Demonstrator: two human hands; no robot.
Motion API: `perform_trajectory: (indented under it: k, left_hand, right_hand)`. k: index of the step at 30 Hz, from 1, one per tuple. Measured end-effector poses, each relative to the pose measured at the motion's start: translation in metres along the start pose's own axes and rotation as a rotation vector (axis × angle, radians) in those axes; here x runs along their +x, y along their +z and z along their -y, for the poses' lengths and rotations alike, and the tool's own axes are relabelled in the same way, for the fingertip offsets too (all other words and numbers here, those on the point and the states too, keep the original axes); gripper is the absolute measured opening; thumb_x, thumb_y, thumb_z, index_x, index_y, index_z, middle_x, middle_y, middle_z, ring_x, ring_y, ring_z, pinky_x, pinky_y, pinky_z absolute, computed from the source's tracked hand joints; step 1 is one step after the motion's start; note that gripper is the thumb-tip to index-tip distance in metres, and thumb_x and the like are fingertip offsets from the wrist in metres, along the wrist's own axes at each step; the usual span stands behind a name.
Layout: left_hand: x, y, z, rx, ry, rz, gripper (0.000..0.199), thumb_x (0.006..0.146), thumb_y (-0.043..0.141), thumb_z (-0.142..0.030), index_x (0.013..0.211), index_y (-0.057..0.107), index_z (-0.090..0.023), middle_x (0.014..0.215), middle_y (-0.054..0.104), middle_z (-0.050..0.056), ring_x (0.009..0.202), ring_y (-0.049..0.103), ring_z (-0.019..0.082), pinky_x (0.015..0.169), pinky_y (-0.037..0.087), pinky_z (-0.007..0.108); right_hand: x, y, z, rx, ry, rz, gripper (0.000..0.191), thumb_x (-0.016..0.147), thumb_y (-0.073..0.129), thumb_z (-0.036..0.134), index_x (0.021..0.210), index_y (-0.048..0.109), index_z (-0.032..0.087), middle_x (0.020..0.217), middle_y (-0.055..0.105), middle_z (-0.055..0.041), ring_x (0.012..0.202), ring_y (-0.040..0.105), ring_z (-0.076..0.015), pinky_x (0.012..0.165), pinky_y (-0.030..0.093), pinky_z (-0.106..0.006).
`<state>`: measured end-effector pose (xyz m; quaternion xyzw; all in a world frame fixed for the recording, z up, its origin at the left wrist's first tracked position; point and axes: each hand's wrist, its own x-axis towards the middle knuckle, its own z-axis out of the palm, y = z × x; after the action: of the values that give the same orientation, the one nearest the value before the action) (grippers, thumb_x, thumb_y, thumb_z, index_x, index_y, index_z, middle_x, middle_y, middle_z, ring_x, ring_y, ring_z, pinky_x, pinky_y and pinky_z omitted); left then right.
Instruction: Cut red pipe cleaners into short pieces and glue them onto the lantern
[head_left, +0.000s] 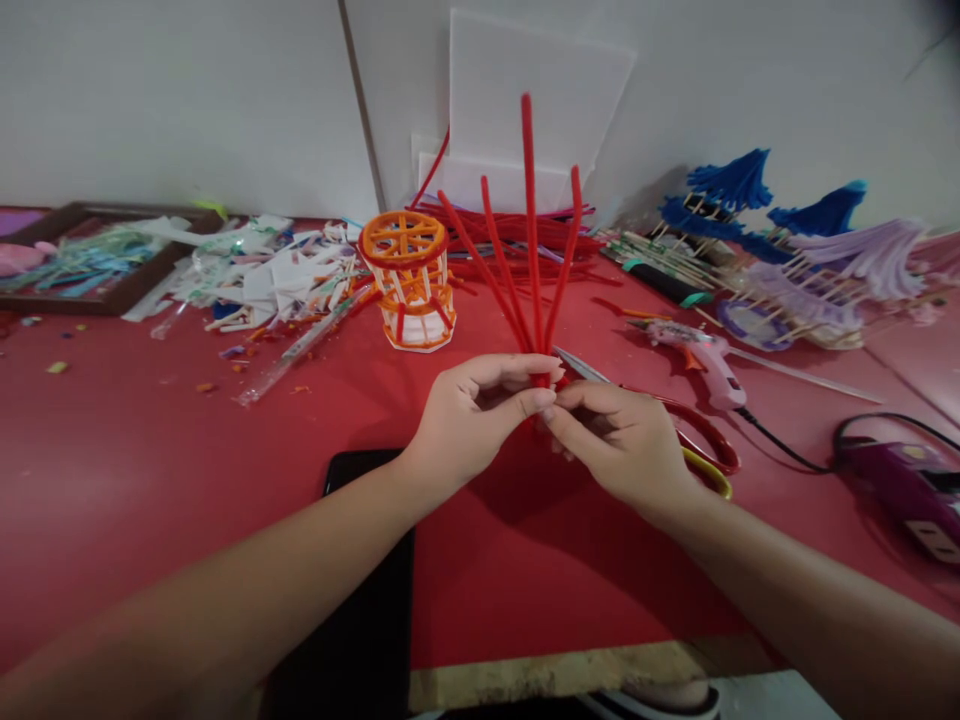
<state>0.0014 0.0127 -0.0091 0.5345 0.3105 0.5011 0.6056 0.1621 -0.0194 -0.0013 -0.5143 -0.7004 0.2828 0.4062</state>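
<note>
The left hand (480, 408) has its fingers closed in a pinch round the lower ends of 4 red fuzzy stems (529, 230), which fan upward above the middle of the table (480, 600). The right hand (630, 445) meets it there – fingertips pinched together at the base of the bundle, though exactly what they grip is hidden. Scissors (582, 367) lie partly behind the right hand. An orange-and-white openwork frame (403, 262) stands beyond the left hand – a pink glue gun (697, 358) lies off to the right.

No text or label can be read.
</note>
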Motion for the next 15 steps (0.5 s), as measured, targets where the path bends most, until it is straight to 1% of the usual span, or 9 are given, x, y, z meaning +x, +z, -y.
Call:
perform_trajectory:
  k: [4,7,8,10,11,12,13,14,15]
  left_hand:
    - [0.001,-0.002,0.001,0.030,-0.017,-0.020,0.020,0.073,0.078,-0.018,0.092,0.076,-0.018,0.082,0.075,0.002,0.071,0.066,0.010,0.071,0.056,0.021]
    - [0.001,-0.004,0.002,0.071,-0.034,-0.042,0.022,0.074,0.078,-0.020,0.095,0.076,-0.019,0.086,0.075,0.003,0.073,0.065,0.010,0.072,0.055,0.022]
    - [0.001,-0.004,0.002,0.087,-0.031,-0.050,0.023,0.073,0.078,-0.020,0.096,0.076,-0.019,0.086,0.075,0.003,0.073,0.065,0.010,0.072,0.054,0.022]
    - [0.000,-0.004,0.002,0.125,-0.021,-0.067,0.023,0.073,0.078,-0.020,0.096,0.076,-0.019,0.083,0.073,0.002,0.071,0.063,0.010,0.070,0.053,0.022]
    - [0.000,-0.004,0.002,0.148,-0.020,-0.073,0.023,0.073,0.078,-0.020,0.096,0.077,-0.019,0.080,0.072,0.002,0.069,0.061,0.010,0.068,0.052,0.022]
    - [0.000,-0.003,0.001,0.172,-0.024,-0.072,0.025,0.073,0.077,-0.021,0.098,0.077,-0.020,0.076,0.070,0.001,0.066,0.059,0.010,0.065,0.051,0.022]
    - [-0.001,-0.003,0.001,0.196,-0.031,-0.067,0.027,0.074,0.077,-0.022,0.101,0.076,-0.021,0.072,0.067,0.000,0.063,0.057,0.010,0.062,0.049,0.022]
    - [-0.001,-0.003,0.001,0.216,-0.037,-0.056,0.029,0.075,0.076,-0.023,0.104,0.076,-0.022,0.069,0.065,-0.001,0.060,0.055,0.010,0.060,0.048,0.022]
    - [-0.001,-0.004,0.000,0.233,-0.040,-0.043,0.032,0.076,0.075,-0.024,0.107,0.075,-0.022,0.066,0.064,-0.002,0.059,0.054,0.010,0.058,0.047,0.022]
  right_hand:
    - [0.005,-0.001,-0.003,-0.114,-0.107,0.077,0.021,0.089,0.056,0.028,0.072,0.064,0.020,0.061,0.065,0.0001,0.053,0.057,-0.0108,0.055,0.044,-0.024]
    - [0.011,-0.015,-0.004,-0.227,-0.175,0.176,0.017,0.087,0.052,0.019,0.085,0.069,0.021,0.080,0.074,-0.0028,0.068,0.065,-0.0142,0.065,0.049,-0.027]
    - [0.013,-0.023,-0.004,-0.280,-0.165,0.204,0.020,0.086,0.051,0.018,0.090,0.070,0.022,0.086,0.075,-0.0038,0.073,0.067,-0.0156,0.068,0.049,-0.028]
    - [0.016,-0.044,-0.004,-0.417,-0.072,0.209,0.021,0.085,0.053,0.019,0.097,0.070,0.022,0.095,0.075,-0.0060,0.079,0.069,-0.0184,0.069,0.050,-0.029]
    - [0.016,-0.056,-0.004,-0.532,-0.035,0.206,0.019,0.083,0.055,0.019,0.095,0.069,0.020,0.093,0.075,-0.0078,0.078,0.068,-0.0199,0.067,0.049,-0.030]
    - [0.015,-0.067,-0.005,-0.678,0.018,0.228,0.016,0.081,0.056,0.018,0.091,0.069,0.018,0.087,0.074,-0.0092,0.073,0.067,-0.0210,0.064,0.046,-0.032]
    - [0.013,-0.076,-0.006,-0.812,0.070,0.302,0.013,0.081,0.057,0.019,0.087,0.068,0.017,0.084,0.073,-0.0103,0.071,0.065,-0.0219,0.062,0.044,-0.033]
    - [0.010,-0.083,-0.008,-0.904,0.104,0.355,0.008,0.081,0.059,0.020,0.079,0.067,0.017,0.079,0.072,-0.0109,0.067,0.063,-0.0217,0.060,0.041,-0.033]
    - [0.007,-0.087,-0.010,-0.959,0.138,0.404,0.009,0.079,0.061,0.020,0.071,0.063,0.018,0.074,0.070,-0.0108,0.062,0.061,-0.0203,0.058,0.040,-0.033]
